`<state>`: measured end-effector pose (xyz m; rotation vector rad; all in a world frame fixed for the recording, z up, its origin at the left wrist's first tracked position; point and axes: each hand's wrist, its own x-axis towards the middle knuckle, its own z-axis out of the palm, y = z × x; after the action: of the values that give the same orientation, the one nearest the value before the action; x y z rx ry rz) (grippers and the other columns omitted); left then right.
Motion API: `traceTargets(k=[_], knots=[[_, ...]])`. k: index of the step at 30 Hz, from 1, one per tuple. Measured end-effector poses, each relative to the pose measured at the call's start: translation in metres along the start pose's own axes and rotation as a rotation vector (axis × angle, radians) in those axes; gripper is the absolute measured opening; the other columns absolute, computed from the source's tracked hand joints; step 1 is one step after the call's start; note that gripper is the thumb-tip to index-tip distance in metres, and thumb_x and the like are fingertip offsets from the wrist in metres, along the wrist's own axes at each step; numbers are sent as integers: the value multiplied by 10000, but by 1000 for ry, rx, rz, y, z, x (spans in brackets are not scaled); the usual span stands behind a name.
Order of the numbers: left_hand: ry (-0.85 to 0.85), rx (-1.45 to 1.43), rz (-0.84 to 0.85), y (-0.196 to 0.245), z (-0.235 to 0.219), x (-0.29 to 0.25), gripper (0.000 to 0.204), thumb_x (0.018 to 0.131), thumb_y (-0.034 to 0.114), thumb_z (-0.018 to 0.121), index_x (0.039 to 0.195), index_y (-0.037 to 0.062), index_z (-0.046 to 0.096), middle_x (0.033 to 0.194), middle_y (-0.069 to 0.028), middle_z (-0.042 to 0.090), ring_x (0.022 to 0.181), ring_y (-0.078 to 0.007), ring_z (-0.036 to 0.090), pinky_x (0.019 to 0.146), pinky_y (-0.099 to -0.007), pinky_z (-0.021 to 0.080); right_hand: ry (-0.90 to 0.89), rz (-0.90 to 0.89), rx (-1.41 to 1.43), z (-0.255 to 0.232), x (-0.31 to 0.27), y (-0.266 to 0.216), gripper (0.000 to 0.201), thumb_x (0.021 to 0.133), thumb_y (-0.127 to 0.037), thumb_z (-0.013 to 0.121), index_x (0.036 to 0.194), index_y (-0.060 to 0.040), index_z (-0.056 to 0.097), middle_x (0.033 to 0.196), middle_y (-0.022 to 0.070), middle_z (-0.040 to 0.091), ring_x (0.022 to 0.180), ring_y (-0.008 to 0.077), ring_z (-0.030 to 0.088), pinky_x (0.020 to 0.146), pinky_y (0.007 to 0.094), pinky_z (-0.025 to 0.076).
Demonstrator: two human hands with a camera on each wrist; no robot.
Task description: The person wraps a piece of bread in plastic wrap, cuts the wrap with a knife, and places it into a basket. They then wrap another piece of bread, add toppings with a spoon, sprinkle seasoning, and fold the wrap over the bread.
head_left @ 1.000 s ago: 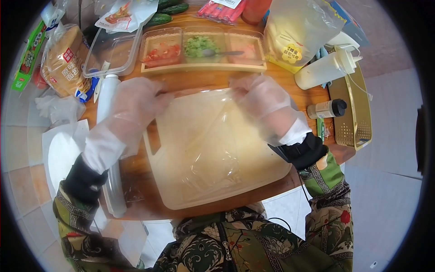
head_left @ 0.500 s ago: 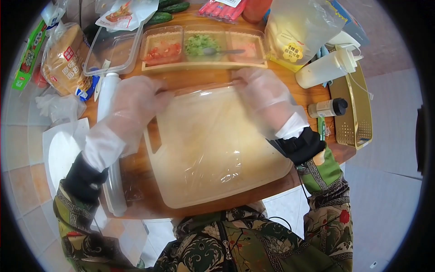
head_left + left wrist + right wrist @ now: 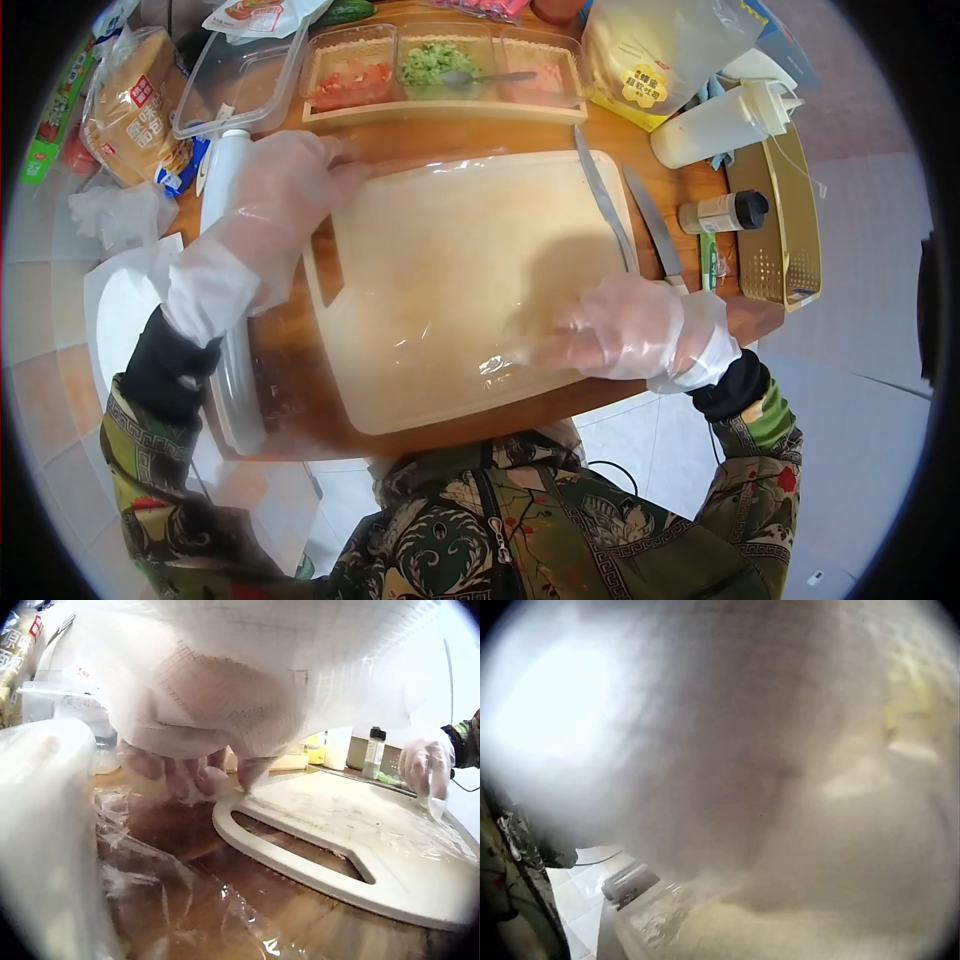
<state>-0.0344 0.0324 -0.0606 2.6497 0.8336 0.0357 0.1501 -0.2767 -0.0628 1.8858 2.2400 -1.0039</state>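
Note:
Clear plastic wrap (image 3: 420, 335) lies over a pale cutting board (image 3: 450, 230), its shiny creases catching the light. My left hand (image 3: 268, 195), in a clear disposable glove, is at the board's far left corner, fingers bent down and pinching the wrap's edge. In the left wrist view, those fingers (image 3: 202, 776) sit beside the board's handle slot. My right hand (image 3: 630, 325), gloved too, is low over the board's near right part, blurred, its fingers loosely extended toward the wrap. The right wrist view is mostly filled by blurred glove.
Two knives (image 3: 655, 225) lie at the board's right side. Behind it stands a tray (image 3: 440, 112) with tubs of diced red and green food. A plastic wrap roll (image 3: 232, 400) lies left; a squeeze bottle (image 3: 705, 155), seasoning jar (image 3: 722, 213) and gold basket (image 3: 790, 235) stand right.
My right hand has left the board's far edge and come down toward its near right side, uncovering the knives. My left hand stays at the far left corner, slightly shifted. The wrap lies flatter.

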Motion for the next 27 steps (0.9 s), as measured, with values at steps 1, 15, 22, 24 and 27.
traceTargets(k=[1, 15, 22, 24, 27], knots=[[13, -5, 10, -1, 1, 0, 345, 885, 305, 714, 1027, -8, 742, 800, -199, 707, 735, -319, 695, 714, -362, 525, 2, -4, 0, 4, 0, 0, 289, 798, -235, 760, 1020, -77, 666, 1004, 94, 668, 997, 280, 665, 961, 427, 488], [-54, -18, -31, 1, -6, 2, 368, 876, 299, 735, 1052, -24, 727, 834, -192, 723, 749, -271, 704, 715, -358, 529, 187, -25, -140, 1, -18, -7, 175, 804, -295, 775, 885, -172, 680, 670, 63, 591, 591, 315, 610, 522, 418, 476], [-34, -5, 13, -6, -2, 5, 364, 876, 302, 727, 1026, -29, 730, 852, -195, 728, 766, -269, 717, 722, -357, 533, 105, -175, -55, -14, -13, -24, 244, 934, -260, 608, 1163, -240, 690, 686, 110, 618, 643, 345, 640, 568, 459, 518], [-32, -11, 30, -8, 0, 7, 356, 875, 294, 723, 1019, -32, 729, 857, -190, 732, 768, -267, 719, 726, -354, 535, 166, -218, -84, 3, -8, -20, 215, 890, -309, 673, 1095, -252, 706, 685, 88, 607, 606, 321, 622, 526, 432, 499], [-30, -37, 22, -12, 2, 7, 342, 875, 281, 716, 1008, -35, 729, 868, -180, 741, 771, -260, 723, 734, -348, 538, 197, -229, -135, 8, -7, -19, 205, 858, -352, 725, 1049, -277, 720, 673, 66, 584, 547, 295, 595, 469, 414, 469]])
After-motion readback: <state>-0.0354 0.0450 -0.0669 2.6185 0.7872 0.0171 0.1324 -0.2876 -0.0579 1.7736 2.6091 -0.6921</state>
